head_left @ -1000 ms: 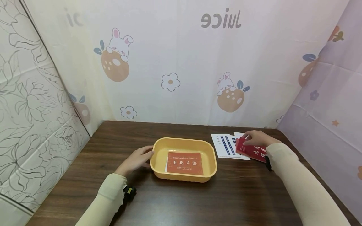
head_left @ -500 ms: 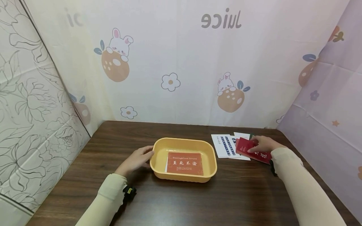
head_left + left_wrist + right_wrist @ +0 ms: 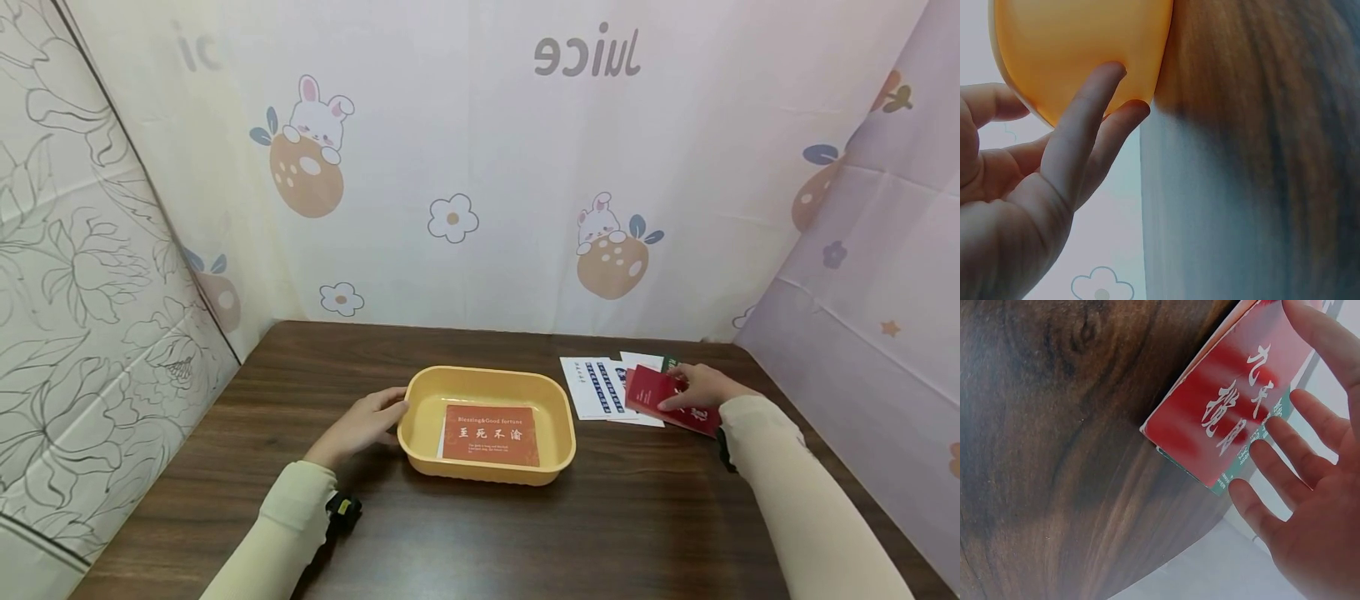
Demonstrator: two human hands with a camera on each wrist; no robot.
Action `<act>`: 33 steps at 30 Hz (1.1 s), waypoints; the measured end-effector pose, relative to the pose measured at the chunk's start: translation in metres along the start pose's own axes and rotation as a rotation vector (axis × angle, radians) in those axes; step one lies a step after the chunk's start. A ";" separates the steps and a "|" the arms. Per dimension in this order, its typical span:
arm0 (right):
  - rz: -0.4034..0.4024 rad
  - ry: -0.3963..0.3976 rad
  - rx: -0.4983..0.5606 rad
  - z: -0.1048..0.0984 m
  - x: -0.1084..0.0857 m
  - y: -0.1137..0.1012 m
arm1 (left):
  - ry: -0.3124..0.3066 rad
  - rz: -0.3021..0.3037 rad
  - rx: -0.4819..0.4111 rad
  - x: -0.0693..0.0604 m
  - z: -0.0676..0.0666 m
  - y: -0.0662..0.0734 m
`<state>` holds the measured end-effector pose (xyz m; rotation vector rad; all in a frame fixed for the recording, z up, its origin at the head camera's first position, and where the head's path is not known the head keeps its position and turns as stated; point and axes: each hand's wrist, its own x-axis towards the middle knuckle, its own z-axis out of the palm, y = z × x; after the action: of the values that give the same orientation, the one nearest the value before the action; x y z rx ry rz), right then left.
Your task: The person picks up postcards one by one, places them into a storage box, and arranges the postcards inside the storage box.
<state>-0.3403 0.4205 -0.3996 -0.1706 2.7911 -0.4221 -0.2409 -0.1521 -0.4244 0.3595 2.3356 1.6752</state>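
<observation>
A red card (image 3: 648, 388) with white Chinese characters lies on the table's right side, on top of other cards. My right hand (image 3: 705, 386) is over its right half. In the right wrist view the thumb meets the red card, and the other fingers spread along its far edge, beside a green card (image 3: 1235, 465) underneath. My left hand (image 3: 367, 425) is at the left end of a yellow plastic basin (image 3: 487, 473); its fairly straight fingers touch the basin's outer wall and rim. Inside the basin lies an orange-red card (image 3: 491, 442) over a white one.
White cards (image 3: 581, 392) with blue print overlap just left of the red card. The brown wooden table (image 3: 487, 542) ends at a printed curtain (image 3: 480, 125) behind, with more curtains on both sides.
My right hand has shifted right along the red card, uncovering more of its left part and the white and green cards behind. The left hand and the basin have stayed put.
</observation>
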 end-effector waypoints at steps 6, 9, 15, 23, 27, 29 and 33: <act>0.005 -0.001 0.005 0.003 0.000 0.002 | 0.003 0.004 0.003 -0.001 0.000 0.000; 0.015 0.002 0.003 0.003 -0.002 -0.001 | 0.001 0.003 0.002 -0.001 0.000 0.000; 0.023 0.035 -0.021 0.003 -0.006 -0.004 | -0.006 0.006 -0.004 -0.001 0.000 0.000; 0.042 0.109 -0.034 0.003 -0.010 -0.005 | -0.008 0.005 -0.002 0.000 0.000 -0.001; 0.011 0.185 -0.026 0.004 -0.010 -0.003 | -0.008 0.001 -0.010 0.000 0.000 -0.001; -0.013 0.234 -0.026 0.004 -0.010 -0.003 | -0.008 0.000 -0.015 0.000 0.000 -0.001; -0.050 0.298 -0.033 0.003 -0.008 -0.004 | -0.004 -0.003 -0.015 -0.001 0.000 0.000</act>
<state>-0.3319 0.4170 -0.3990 -0.2002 3.0932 -0.4460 -0.2401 -0.1520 -0.4248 0.3561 2.3182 1.6884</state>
